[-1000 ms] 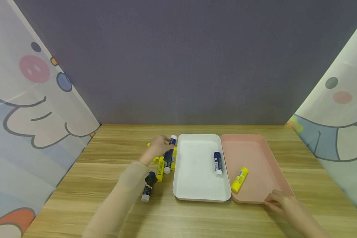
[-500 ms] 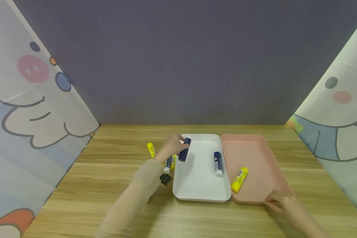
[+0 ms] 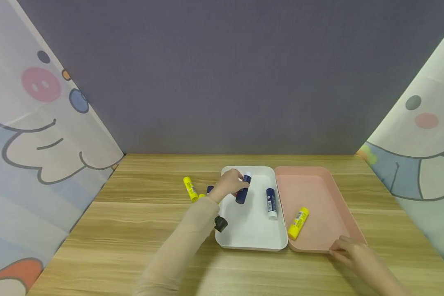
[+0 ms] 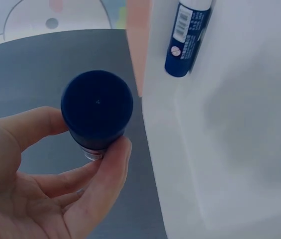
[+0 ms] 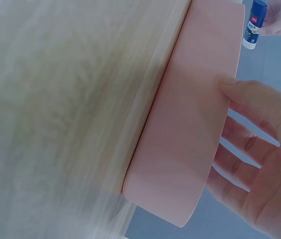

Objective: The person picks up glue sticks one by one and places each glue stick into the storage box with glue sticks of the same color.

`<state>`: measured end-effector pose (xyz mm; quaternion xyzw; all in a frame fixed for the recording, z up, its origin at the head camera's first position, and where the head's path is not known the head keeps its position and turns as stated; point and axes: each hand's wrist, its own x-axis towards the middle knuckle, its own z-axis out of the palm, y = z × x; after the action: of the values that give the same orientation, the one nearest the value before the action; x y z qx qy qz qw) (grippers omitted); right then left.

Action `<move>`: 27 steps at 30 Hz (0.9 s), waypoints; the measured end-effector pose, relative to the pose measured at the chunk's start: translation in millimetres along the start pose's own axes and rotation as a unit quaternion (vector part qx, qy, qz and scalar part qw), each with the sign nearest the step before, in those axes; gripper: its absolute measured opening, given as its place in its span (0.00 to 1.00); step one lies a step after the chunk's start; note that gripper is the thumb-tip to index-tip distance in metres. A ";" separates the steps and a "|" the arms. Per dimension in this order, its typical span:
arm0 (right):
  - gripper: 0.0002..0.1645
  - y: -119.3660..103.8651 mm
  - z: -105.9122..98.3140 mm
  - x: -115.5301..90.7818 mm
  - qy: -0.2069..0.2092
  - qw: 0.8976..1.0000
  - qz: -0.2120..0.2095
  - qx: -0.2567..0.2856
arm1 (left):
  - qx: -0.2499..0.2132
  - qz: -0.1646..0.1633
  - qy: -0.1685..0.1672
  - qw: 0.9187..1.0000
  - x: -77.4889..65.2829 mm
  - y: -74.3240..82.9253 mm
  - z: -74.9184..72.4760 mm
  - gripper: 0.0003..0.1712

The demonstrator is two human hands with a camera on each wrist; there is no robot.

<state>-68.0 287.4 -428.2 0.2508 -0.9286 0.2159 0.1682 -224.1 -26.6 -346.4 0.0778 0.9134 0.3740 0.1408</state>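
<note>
Over the white tray (image 3: pixel 251 236), my left hand (image 3: pixel 227 183) grips a dark blue glue stick (image 3: pixel 242 193) with a white end, tilted. Its round blue end (image 4: pixel 97 104) faces the left wrist camera, between thumb and fingers. Another blue glue stick (image 3: pixel 271 204) lies inside the white tray along its right wall. Beside that tray is a pink tray (image 3: pixel 320 193) with a yellow glue stick (image 3: pixel 298 223) in its lower left. My right hand (image 3: pixel 349 250) holds the pink tray's near rim, thumb on the outer wall and fingers inside, as the right wrist view shows.
Left of the white tray, a yellow glue stick (image 3: pixel 190 189) lies on the wooden table (image 3: pixel 133 230). A blue glue stick's end (image 3: pixel 209 189) shows there too, mostly hidden by my left arm. A grey panel (image 3: pixel 237 82) stands behind the table.
My left hand has carried the blue glue stick from the pile on the left to the right, over the white tray. My right hand stays at the pink tray's rim.
</note>
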 end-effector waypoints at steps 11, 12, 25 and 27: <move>0.18 0.9 0.6 -0.5 0.010 1.000 -0.009 0.006 | 0.032 -0.013 -0.004 0.999 11.9 5.5 18.9 0.12; 0.18 1.2 0.7 -0.6 0.013 1.000 -0.012 0.008 | 0.032 -0.014 -0.006 0.999 12.5 6.1 20.2 0.12; 0.15 1.8 -0.5 -0.2 0.012 1.000 -0.017 0.007 | 0.025 -0.043 -0.043 0.998 21.9 13.9 37.7 0.14; 0.15 1.2 -0.6 0.2 0.007 1.000 -0.012 0.005 | 0.031 -0.048 -0.047 0.997 23.8 14.1 40.3 0.14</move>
<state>-68.7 288.5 -428.1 0.2614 -0.9232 0.2203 0.1756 -233.4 16.0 -368.5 0.0554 0.9198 0.3338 0.1988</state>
